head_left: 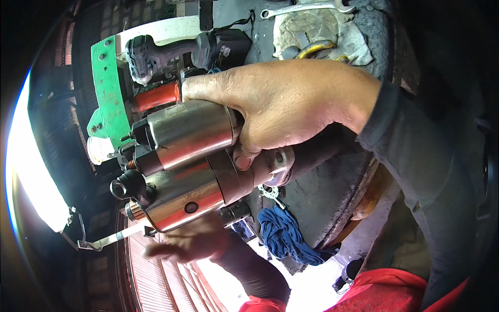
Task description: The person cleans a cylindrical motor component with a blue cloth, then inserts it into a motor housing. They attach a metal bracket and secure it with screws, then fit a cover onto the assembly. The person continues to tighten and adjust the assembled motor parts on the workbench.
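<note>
A starter motor (pixel 179 195) lies tilted across the middle, its smaller metal solenoid cylinder (pixel 192 130) on the upper side and its cast nose (pixel 275 164) toward the right. My right hand (pixel 286 101) reaches in from the right and is closed over the solenoid, thumb against the housing; the other fingertips are partly hidden. A black rubber boot (pixel 130 186) covers a part at the starter's left end. Beneath the motor body, my left hand (pixel 192 242) is close to its lower edge. Motion smears those fingers, and I cannot make out whether they touch it.
A cordless impact wrench (pixel 171 54) lies beyond the starter, near a green metal bracket (pixel 110 93) and a red tube (pixel 157 97). Farther back are a combination wrench (pixel 306 7) and a yellow-handled tool (pixel 316 48). A blue rag (pixel 288 236) lies by the dark bench's (pixel 327 203) near edge.
</note>
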A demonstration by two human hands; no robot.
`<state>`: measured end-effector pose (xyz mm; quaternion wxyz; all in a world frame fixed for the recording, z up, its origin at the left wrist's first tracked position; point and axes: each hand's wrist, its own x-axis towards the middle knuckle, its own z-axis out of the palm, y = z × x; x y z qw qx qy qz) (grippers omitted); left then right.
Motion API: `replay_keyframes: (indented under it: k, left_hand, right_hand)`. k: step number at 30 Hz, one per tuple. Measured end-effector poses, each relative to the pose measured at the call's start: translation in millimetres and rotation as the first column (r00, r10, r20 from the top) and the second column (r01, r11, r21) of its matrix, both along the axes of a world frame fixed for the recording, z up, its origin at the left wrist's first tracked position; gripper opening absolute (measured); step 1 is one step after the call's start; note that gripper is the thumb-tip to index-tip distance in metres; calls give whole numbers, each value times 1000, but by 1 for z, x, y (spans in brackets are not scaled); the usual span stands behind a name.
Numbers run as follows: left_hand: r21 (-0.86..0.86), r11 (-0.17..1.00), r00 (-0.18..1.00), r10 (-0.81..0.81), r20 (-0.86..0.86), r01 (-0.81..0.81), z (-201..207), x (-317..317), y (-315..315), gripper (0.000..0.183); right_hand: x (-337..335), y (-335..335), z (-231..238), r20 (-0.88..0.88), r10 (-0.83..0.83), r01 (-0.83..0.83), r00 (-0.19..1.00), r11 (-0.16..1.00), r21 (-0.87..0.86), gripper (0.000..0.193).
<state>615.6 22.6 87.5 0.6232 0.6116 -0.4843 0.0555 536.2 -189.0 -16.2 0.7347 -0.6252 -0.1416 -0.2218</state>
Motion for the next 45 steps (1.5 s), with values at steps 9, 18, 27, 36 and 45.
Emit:
replay_keyframes:
  k: [9,18,27,36,45]
  left_hand:
    - [-178,967,975,200,96,-181,6,25,-4,53]
    - [-131,950,951,295,87,-283,-2,24,-7,60]
    - [-75,986,977,132,-164,-146,8,3,-30,103]
    - [-29,1000,923,-7,-385,-4,-3,0,-10,143]
    - [150,936,895,-246,-372,319,2,38,11,93]
  right_hand:
    - [1,0,-1,-3,-20,20,1000,1000,5,69]
    - [1,0,-2,27,63,-65,998,995,77,64]
    - [-3,-3,20,-140,-122,96,983,979,-180,79]
    - [-5,-6,35,-216,-165,80,962,932,-355,75]
    - [1,-15,37,-228,-107,18,968,932,-363,60]
